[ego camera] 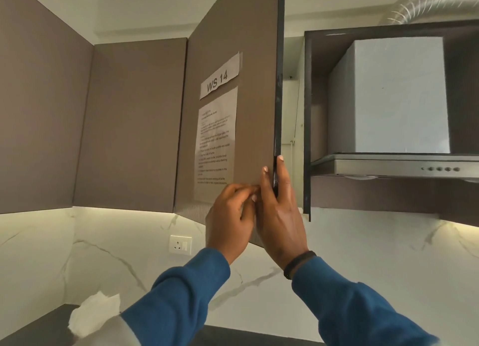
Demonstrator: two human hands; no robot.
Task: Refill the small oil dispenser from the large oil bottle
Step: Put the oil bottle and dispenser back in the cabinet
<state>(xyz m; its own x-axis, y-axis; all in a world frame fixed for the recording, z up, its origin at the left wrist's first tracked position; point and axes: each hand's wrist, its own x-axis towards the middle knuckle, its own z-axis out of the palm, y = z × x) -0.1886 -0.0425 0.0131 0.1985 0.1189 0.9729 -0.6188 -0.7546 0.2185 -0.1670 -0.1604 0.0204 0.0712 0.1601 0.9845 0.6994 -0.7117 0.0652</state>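
Neither the small oil dispenser nor the large oil bottle is in view. A brown wall cabinet door (pixel 248 60) stands partly swung out, with a "WS 14" label (pixel 220 77) and a printed sheet (pixel 216 146) taped on it. My right hand (pixel 278 213) grips the door's free edge near its lower corner, fingers wrapped around the dark edge. My left hand (pixel 230 218) is pressed against the door face just left of it, fingers curled at the lower corner. The cabinet's inside is hidden behind the door.
A steel range hood (pixel 388 164) with a flexible duct (pixel 425 6) hangs at the right. Closed brown cabinets (pixel 129 125) fill the left. The marble backsplash has a wall socket (pixel 180 244). A crumpled white cloth (pixel 94 316) lies on the dark counter at the lower left.
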